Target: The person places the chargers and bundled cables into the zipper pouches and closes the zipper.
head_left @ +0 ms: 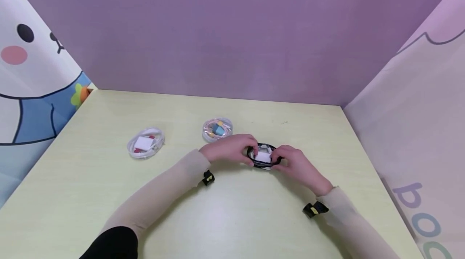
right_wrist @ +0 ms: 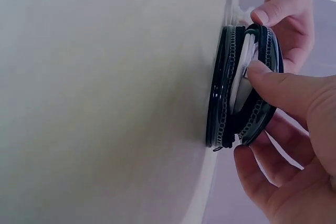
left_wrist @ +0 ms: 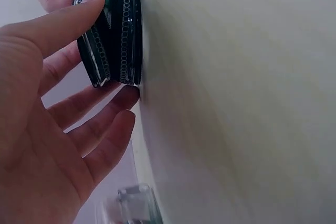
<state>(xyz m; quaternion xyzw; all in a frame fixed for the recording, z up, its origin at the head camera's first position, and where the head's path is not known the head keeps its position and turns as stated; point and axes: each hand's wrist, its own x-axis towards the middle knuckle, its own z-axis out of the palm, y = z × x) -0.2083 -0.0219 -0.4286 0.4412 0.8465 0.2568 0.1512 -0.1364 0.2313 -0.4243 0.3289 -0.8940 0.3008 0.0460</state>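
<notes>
A round clear zip case (head_left: 264,165) with black edging lies on the table between both hands. Inside sit a white charger block (head_left: 263,156) and a white cable (right_wrist: 242,69), which shows through the unzipped gap in the right wrist view. My left hand (head_left: 234,148) holds the case's left side, its thumb on the zipped edge and some fingers spread beyond it. On the opposite side my right hand (head_left: 299,168) pinches the rim, with the thumb at the gap by the cable and the fingers behind the upper half.
A clear round case (head_left: 218,129) with a blue block and pinkish cable lies just beyond my left hand. Farther left is another clear case (head_left: 146,143) with a white block. A purple panel (head_left: 218,41) borders the table's (head_left: 225,218) back; printed panels stand at both sides.
</notes>
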